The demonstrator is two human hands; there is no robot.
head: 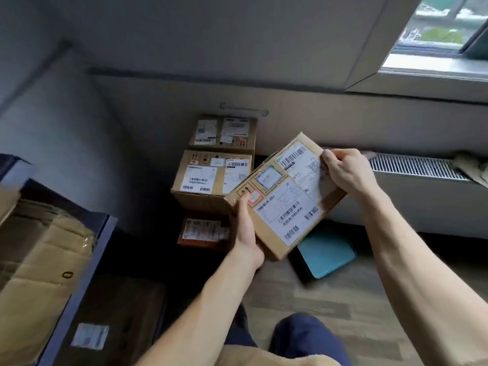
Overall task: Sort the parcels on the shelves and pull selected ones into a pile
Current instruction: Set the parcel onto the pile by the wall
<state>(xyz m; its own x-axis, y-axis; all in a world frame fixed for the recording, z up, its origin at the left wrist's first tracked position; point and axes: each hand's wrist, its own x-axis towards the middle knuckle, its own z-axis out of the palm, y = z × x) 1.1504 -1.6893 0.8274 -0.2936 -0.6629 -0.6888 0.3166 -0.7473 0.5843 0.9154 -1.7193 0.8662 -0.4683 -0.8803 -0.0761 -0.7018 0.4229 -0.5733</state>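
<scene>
I hold a flat brown cardboard parcel (pixel 285 196) with several white barcode labels, tilted, in mid-air above the floor. My left hand (pixel 247 233) grips its near left corner, thumb on the labelled face. My right hand (pixel 346 171) grips its far right edge with curled fingers. Behind it, against the wall, stands a pile of parcels: a labelled box on top (pixel 224 133), a bigger labelled box (pixel 208 178) under it, and an orange-edged parcel (pixel 202 231) at the bottom.
A dark shelf (pixel 87 262) at the left carries brown paper parcels (pixel 39 262). A teal flat item (pixel 326 253) lies on the wooden floor under the held parcel. A radiator grille (pixel 414 166) runs along the wall below a window. My legs show at the bottom.
</scene>
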